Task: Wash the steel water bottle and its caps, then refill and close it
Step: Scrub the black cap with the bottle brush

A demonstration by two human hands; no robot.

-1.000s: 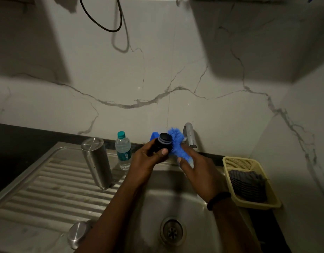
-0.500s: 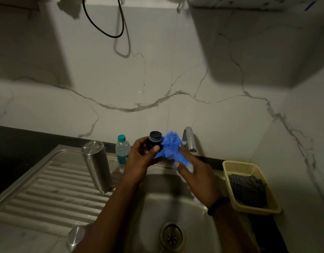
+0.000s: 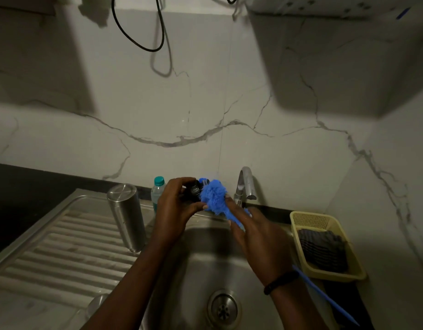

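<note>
Left hand (image 3: 176, 206) grips the black bottle cap (image 3: 193, 191) above the sink basin (image 3: 201, 263). Right hand (image 3: 255, 236) clasps the blue bottle brush (image 3: 214, 195), bristles against the cap. Steel water bottle (image 3: 126, 216) stands inverted on the drainboard (image 3: 62, 253).

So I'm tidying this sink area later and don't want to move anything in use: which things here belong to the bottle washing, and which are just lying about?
In use:
steel bottle, standing upside down on the drainboard
black cap, held by the left hand
blue bottle brush, gripped by the right hand
tap
sink

Lying about:
plastic water bottle
yellow basket holding a dark cloth
</note>
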